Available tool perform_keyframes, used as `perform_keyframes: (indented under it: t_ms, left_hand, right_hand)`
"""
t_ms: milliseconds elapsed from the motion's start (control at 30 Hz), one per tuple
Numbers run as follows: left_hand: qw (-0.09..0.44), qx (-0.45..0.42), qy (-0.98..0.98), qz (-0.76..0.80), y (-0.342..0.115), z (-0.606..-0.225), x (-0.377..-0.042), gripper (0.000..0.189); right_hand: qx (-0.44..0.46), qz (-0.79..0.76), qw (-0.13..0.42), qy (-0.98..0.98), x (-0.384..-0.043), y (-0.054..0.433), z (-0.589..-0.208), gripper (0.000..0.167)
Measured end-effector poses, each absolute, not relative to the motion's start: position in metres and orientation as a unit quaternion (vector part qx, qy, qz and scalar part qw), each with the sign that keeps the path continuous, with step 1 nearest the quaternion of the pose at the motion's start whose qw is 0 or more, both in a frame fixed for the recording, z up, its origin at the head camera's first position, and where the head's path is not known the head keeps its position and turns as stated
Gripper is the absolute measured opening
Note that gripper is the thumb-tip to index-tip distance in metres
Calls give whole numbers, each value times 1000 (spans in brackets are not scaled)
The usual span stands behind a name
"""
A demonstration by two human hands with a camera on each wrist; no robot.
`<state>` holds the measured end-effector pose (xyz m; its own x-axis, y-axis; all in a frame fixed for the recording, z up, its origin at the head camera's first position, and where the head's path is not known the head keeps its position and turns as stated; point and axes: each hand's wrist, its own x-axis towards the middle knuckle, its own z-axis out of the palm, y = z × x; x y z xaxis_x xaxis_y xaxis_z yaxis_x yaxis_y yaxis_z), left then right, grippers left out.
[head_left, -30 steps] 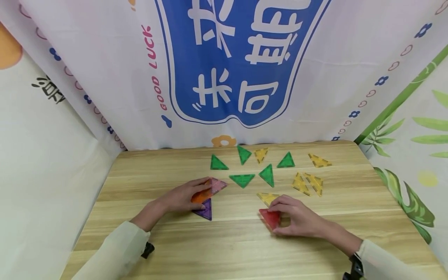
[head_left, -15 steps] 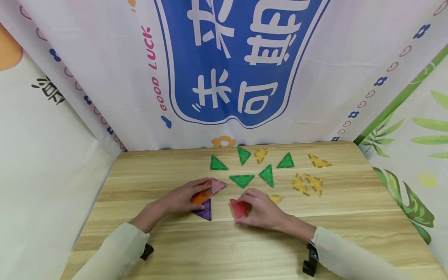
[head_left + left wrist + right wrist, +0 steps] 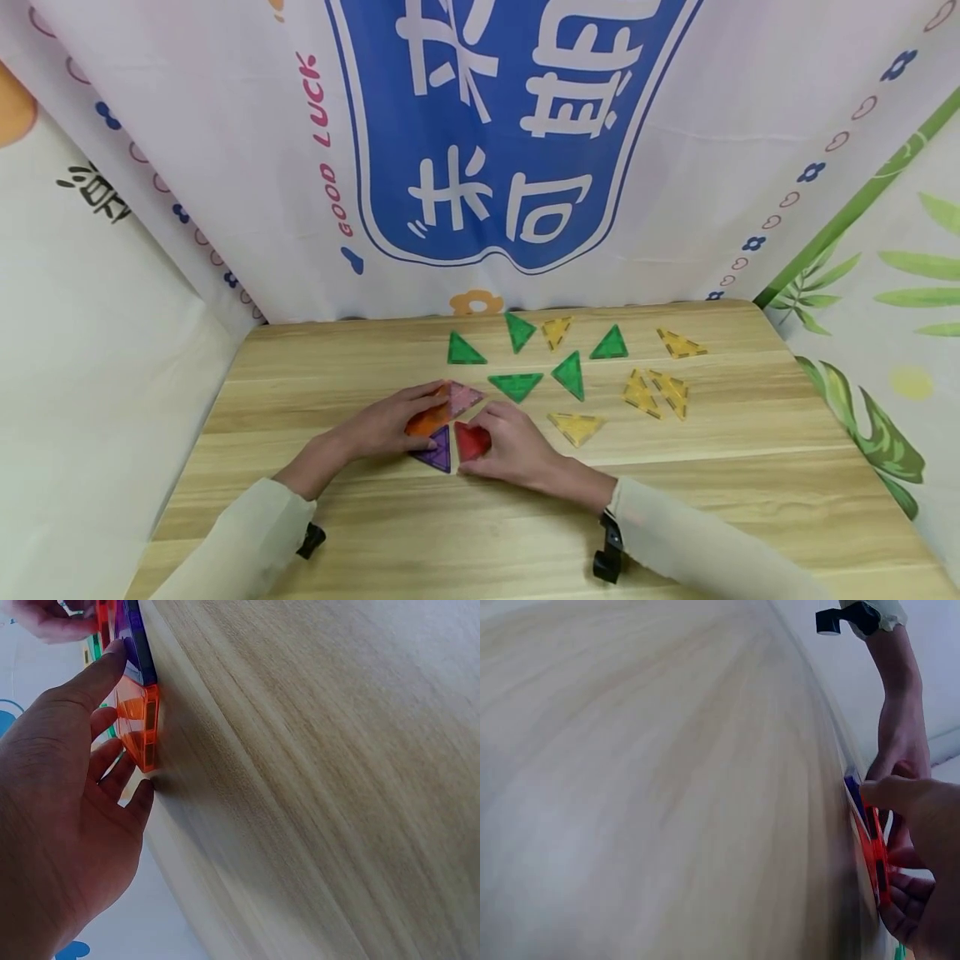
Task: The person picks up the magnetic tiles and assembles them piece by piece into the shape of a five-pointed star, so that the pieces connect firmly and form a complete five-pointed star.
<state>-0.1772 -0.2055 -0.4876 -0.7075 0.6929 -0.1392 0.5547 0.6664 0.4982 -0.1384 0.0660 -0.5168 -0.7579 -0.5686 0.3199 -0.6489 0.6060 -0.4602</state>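
My right hand [image 3: 521, 450] grips a red triangular magnetic tile [image 3: 470, 442] between thumb and fingers. The tile stands just right of a purple triangular tile [image 3: 442, 452], with a narrow gap in the head view. My left hand [image 3: 385, 423] rests by the joined tiles, its thumb touching the purple one and its relaxed fingers spread around an orange tile [image 3: 429, 419]. A pink triangular tile [image 3: 463, 398] adjoins the orange one at the far side. In the left wrist view, the orange tile's edge [image 3: 152, 729] lies flat on the table. Fingers partly cover the orange and red tiles.
Several green triangular tiles [image 3: 516, 385] lie beyond the hands on the wooden table [image 3: 480, 542]. Several yellow triangular tiles [image 3: 576, 427] are scattered to the right and back. A printed cloth [image 3: 660, 250] hangs behind the table.
My right hand has carried the red tile leftward across the table, from beside the near yellow tile up to the purple tile. The left hand has stayed put on its tiles.
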Motion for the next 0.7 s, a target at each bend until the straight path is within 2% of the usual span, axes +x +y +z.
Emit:
perform_keyframes:
  t_ms: [167,333,500,700]
  left_hand:
    - [150,357,896,218,-206,-488,-177,73]
    - [145,357,897,217,-207,-489,-177,73]
    - [152,337,902,222,-210,-489,-176,74]
    - [129,347,902,224,-219,-492,-174,73]
  right_hand:
    - [349,256,82,-897,-138,56,-516,56]
    - [375,257,70,-888,-144,58,-514,53]
    - [382,277,43,-881,-161,68,-513,56]
    - [380,277,-10,-883,-175,70,-516,65]
